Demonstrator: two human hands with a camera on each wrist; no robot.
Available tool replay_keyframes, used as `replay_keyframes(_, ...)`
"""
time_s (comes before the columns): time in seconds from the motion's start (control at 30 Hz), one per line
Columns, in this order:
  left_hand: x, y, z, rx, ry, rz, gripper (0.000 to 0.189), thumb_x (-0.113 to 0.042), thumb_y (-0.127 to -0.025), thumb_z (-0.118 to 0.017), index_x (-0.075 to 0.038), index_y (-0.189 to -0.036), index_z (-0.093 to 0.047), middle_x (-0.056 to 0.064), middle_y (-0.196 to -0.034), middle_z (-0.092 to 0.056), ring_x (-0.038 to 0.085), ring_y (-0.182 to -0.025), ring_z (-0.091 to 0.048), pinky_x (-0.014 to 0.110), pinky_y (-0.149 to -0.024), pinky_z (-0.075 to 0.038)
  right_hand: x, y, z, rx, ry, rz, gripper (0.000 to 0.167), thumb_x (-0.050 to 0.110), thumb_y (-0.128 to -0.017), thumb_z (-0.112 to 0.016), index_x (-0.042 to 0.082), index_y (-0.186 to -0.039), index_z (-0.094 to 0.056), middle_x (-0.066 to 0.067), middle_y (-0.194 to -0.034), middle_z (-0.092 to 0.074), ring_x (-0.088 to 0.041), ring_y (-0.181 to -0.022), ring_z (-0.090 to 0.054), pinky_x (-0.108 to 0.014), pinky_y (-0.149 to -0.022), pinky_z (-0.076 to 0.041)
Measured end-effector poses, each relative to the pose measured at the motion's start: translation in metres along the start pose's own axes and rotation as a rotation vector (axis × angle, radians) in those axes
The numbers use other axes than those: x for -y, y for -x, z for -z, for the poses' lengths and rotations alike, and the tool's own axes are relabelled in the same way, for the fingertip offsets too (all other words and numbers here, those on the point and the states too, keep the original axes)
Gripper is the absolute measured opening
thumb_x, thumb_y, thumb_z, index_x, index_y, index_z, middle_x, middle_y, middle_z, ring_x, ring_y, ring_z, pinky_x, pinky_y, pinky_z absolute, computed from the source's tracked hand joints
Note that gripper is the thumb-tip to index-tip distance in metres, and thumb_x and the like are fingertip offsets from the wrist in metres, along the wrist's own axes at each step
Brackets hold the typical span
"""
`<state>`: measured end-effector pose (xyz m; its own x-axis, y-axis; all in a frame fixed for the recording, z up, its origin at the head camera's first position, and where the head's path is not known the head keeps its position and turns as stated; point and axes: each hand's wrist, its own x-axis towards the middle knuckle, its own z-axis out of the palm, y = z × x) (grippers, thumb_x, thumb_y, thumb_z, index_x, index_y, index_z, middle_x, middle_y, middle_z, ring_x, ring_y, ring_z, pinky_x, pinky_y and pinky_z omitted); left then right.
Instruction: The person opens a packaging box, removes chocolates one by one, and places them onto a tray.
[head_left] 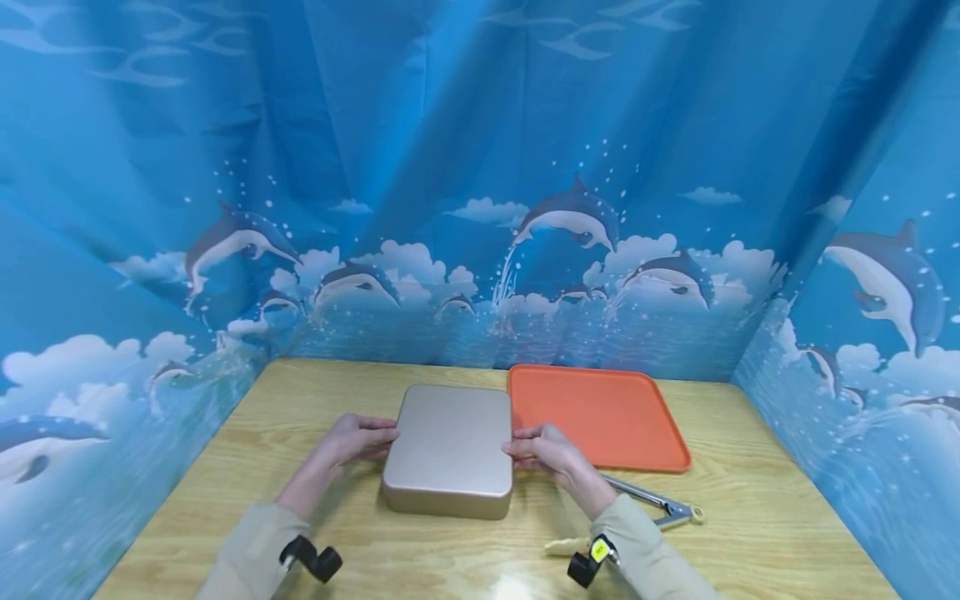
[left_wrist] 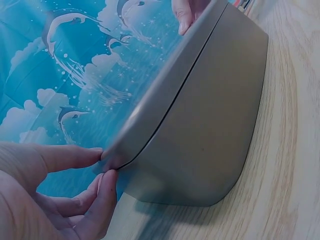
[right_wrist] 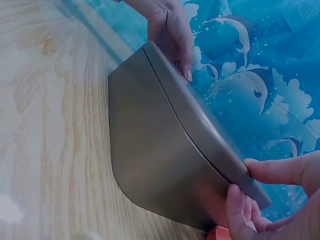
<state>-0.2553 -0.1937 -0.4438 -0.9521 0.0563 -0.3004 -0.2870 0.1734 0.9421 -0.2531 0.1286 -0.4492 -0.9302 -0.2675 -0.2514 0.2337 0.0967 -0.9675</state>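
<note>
here, the left hand [head_left: 363, 437] and the right hand [head_left: 546, 450] pinch opposite sides of the lid [head_left: 450, 442] between thumb and fingers, and a thin dark seam runs between it and the metal box [left_wrist: 200, 125] below. the box sits near the middle of the desk [head_left: 420, 558], just beside an orange tray [head_left: 592, 417], while metal tongs [head_left: 637, 492] lie partly hidden under the right sleeve [head_left: 648, 537].
</note>
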Motion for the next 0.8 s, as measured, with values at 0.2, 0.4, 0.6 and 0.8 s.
replay_keyframes(0.2, 0.0001, 0.0012, -0.0006, -0.010, 0.015, 0.001, 0.043, -0.004, -0.093, -0.072, 0.015, -0.129, -0.058, 0.023, -0.112, -0.072, 0.014, -0.087, -0.071, 0.034, -0.085, -0.062, 0.0005, 0.0011, -0.0020, -0.009, 0.000, 0.003, 0.053, -0.003, -0.091, -0.065, -0.029, -0.131, -0.040, -0.012, -0.095, -0.068, -0.011, -0.074, -0.066, -0.035, -0.084, -0.062)
replay_keyframes(0.4, 0.0019, 0.0013, -0.0002, -0.008, 0.018, -0.002, 0.046, -0.005, -0.092, -0.072, 0.015, -0.130, -0.057, 0.025, -0.116, -0.070, 0.016, -0.089, -0.072, 0.034, -0.086, -0.062, -0.0001, 0.0009, -0.0018, -0.009, 0.005, 0.008, 0.055, -0.001, -0.091, -0.065, -0.028, -0.132, -0.040, -0.011, -0.095, -0.067, -0.010, -0.076, -0.065, -0.032, -0.083, -0.061)
replay_keyframes(0.6, 0.0043, 0.0003, -0.0002, -0.009, 0.018, 0.010, 0.046, -0.006, -0.092, -0.072, 0.014, -0.131, -0.057, 0.026, -0.117, -0.069, 0.015, -0.087, -0.071, 0.033, -0.085, -0.062, -0.0010, 0.0005, -0.0013, -0.001, 0.010, 0.014, 0.057, 0.000, -0.090, -0.066, -0.028, -0.132, -0.040, -0.013, -0.097, -0.069, -0.010, -0.078, -0.066, -0.034, -0.086, -0.061)
replay_keyframes(0.8, 0.0023, 0.0065, 0.0035, 0.047, 0.003, -0.033, 0.048, -0.005, -0.094, -0.070, 0.017, -0.133, -0.052, 0.031, -0.125, -0.063, 0.023, -0.098, -0.071, 0.038, -0.090, -0.060, 0.0031, 0.0039, 0.0044, 0.023, 0.012, -0.028, 0.058, 0.001, -0.092, -0.067, -0.024, -0.137, -0.040, -0.015, -0.100, -0.071, -0.013, -0.079, -0.069, -0.038, -0.087, -0.061)
